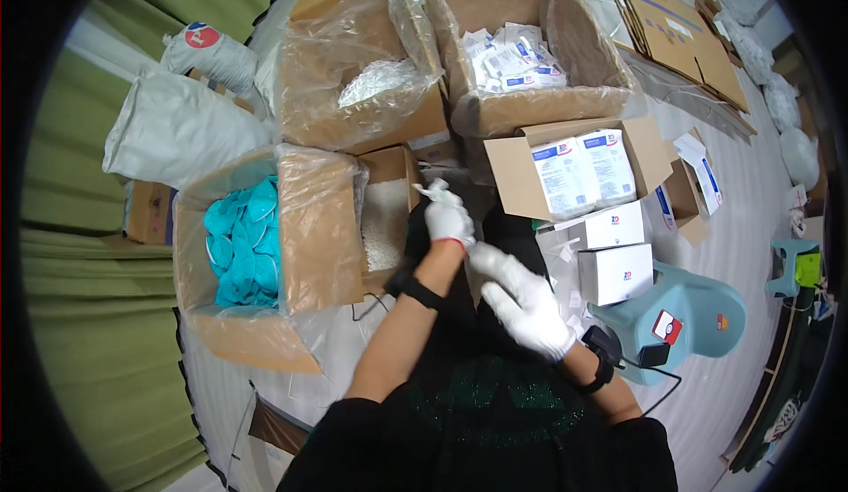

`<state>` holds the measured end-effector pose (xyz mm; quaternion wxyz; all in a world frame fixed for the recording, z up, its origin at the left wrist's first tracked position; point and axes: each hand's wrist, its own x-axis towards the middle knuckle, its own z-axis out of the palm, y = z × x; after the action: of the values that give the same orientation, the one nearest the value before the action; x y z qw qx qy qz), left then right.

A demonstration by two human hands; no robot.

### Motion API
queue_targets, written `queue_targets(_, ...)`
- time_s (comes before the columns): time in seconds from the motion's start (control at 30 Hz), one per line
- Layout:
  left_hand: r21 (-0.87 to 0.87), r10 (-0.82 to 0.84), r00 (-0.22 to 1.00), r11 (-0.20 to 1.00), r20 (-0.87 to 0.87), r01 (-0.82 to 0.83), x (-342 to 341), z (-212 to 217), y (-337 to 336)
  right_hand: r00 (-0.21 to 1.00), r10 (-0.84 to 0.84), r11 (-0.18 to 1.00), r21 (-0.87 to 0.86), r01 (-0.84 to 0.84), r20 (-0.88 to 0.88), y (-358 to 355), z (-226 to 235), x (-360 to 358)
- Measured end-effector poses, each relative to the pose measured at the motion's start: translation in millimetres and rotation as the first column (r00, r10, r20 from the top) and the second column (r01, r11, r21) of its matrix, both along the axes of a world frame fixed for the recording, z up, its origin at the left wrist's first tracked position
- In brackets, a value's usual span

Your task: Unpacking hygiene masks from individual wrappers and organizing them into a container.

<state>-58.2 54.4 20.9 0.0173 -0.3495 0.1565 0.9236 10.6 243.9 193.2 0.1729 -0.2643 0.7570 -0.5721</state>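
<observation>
White gloves [533,314] on both hands; hold left hand [449,219] near narrow carton of white pieces [382,167], fingers partly bent, cannot tell if gripping; hold right hand [519,296] just beside left wrist [448,253], fingers loosely extended

left hand [449,221]: gloved white, red-edged at wrist | right hand [527,305]: gloved white | pieces [240,249] in left carton [320,227]: teal, white-edged; carton plain brown | packets [512,61]: white, blue-marked | bags [574,178]: white, blue-and-red print | chair [711,302]: pale blue | curtain [66,315]: green | shirt [495,404]: black, glittery green pattern
</observation>
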Motion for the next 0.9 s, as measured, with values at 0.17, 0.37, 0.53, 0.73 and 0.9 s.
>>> queue_targets(0.17,-0.591,0.077,0.993,0.806,0.095,-0.006,-76,68,-80,0.817,-0.188,0.975,0.001,0.223,0.545,34,-31,13)
queue_targets(0.37,-0.644,0.114,0.992,0.756,-0.054,-0.122,-165,180,-212,0.747,-0.46,0.876,0.106,0.471,0.48,79,-59,-21)
queue_targets(0.53,-0.743,0.057,0.99,0.666,0.132,0.061,-135,78,-237,0.81,-0.573,0.794,0.162,0.586,-0.125,100,-101,-119)
queue_targets(0.73,-0.483,-0.13,0.991,0.87,-0.027,0.101,-36,-24,-157,0.816,-0.559,0.644,0.543,0.538,-0.146,99,-162,-218)
queue_targets(0.9,-0.332,-0.121,0.99,0.933,0.067,0.136,56,-23,-90,0.818,-0.553,0.64,0.547,0.539,-0.16,72,-151,-230)
